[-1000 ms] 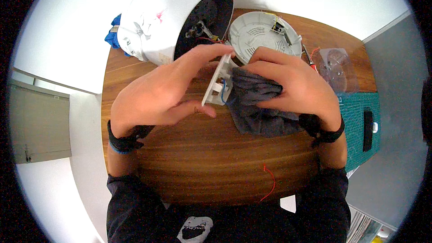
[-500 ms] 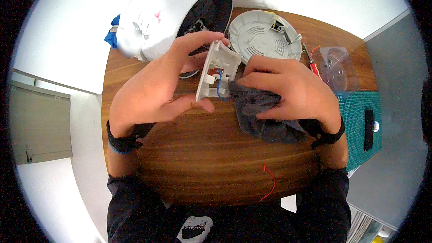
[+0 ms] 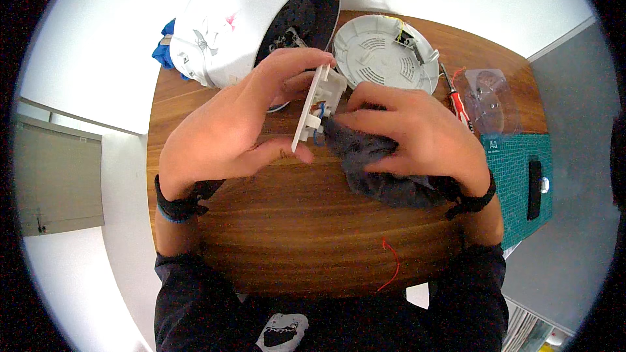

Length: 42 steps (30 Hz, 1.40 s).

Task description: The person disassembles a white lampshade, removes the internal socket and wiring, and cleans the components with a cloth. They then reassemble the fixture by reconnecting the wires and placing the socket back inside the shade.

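Note:
My left hand (image 3: 228,117) grips a small white plastic housing (image 3: 305,120) by its ends, fingers at the top and thumb at the bottom. The piece is tilted nearly edge-on; its hollow side faces right and shows a blue wire (image 3: 321,109) and a bit of brown part. In my right hand (image 3: 417,127) a dark grey cloth (image 3: 372,163) is bunched, its tip pressed at the housing's open side. Behind my left hand, a white rounded appliance body (image 3: 228,23) lies on its side with its dark interior showing. Beyond my right hand lies a round white base cover (image 3: 372,58).
A red-handled screwdriver (image 3: 459,104) lies right of the cover, beside a clear plastic tray (image 3: 489,101) with small parts. A green cutting mat (image 3: 512,182) carries a black strip (image 3: 534,189). A red wire (image 3: 395,264) lies on the wooden table (image 3: 293,241) near me.
My left hand has turned the white housing more edge-on, so less of its inside shows. My right hand and the cloth have shifted slightly left.

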Motion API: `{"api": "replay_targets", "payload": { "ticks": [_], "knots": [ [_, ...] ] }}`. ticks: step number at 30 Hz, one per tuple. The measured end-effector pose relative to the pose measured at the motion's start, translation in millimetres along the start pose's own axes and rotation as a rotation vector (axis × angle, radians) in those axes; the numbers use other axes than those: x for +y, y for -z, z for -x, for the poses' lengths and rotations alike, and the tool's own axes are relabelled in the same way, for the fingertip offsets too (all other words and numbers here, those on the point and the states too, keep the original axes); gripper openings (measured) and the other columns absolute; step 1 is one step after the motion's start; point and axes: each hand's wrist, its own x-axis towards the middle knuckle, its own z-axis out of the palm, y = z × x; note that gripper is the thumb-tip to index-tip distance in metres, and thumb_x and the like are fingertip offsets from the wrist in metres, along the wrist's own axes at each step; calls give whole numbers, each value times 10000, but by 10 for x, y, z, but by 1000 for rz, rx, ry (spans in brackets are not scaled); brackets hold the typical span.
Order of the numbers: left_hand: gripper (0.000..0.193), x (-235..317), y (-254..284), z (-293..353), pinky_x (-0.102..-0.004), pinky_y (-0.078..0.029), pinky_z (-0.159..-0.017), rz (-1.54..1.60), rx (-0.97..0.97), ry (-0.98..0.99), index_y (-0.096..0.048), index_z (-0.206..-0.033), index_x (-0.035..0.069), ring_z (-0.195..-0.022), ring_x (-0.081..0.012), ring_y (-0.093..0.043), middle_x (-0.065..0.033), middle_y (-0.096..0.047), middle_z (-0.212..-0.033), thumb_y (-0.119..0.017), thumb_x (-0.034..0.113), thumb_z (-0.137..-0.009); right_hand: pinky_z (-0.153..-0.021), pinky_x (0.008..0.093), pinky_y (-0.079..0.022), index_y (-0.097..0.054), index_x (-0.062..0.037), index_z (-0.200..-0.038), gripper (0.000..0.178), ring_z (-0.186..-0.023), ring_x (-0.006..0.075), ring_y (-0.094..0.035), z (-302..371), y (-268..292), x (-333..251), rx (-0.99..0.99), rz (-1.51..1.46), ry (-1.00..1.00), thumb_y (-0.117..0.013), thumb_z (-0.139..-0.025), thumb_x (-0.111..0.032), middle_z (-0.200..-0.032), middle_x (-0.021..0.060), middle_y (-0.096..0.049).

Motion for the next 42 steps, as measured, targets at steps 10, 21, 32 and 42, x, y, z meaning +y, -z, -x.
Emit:
{"api": "replay_targets", "payload": {
  "ticks": [10,21,32,42],
  "knots": [
    [1026,-122,-22,27,-480,-535,-1115,34,127,-44,-330,-1564,84,-1430,-358,-532,-191,-449,-1595,-881,-63,-711,-796,469,-593,-662,-66,-1229,582,-1027,384,-686,-32,-41,-33,21,24,42,-881,-704,-192,-1206,135,-628],
    [1031,-92,-52,10,-487,-492,-1159,50,85,28,-352,-1548,74,-1432,-336,-530,-161,-457,-1591,-905,-79,-692,-848,418,-580,-687,-25,-1279,656,-1003,371,-697,-48,-81,-85,106,-113,115,-870,-651,-82,-1189,150,-647],
    [1035,-51,-16,-5,-473,-501,-1152,-49,35,-8,-349,-1531,70,-1451,-333,-504,-186,-465,-1575,-954,18,-692,-863,465,-590,-687,-80,-1240,567,-1055,380,-695,-20,-6,-37,-34,-124,18,-865,-707,-157,-1218,128,-641],
    [1029,-85,-48,29,-493,-507,-1146,91,41,25,-335,-1525,81,-1465,-345,-488,-190,-450,-1577,-943,-7,-699,-900,479,-564,-665,-49,-1226,537,-1059,416,-679,28,164,119,102,26,-97,-836,-755,-242,-1172,154,-640]
  ]
}}
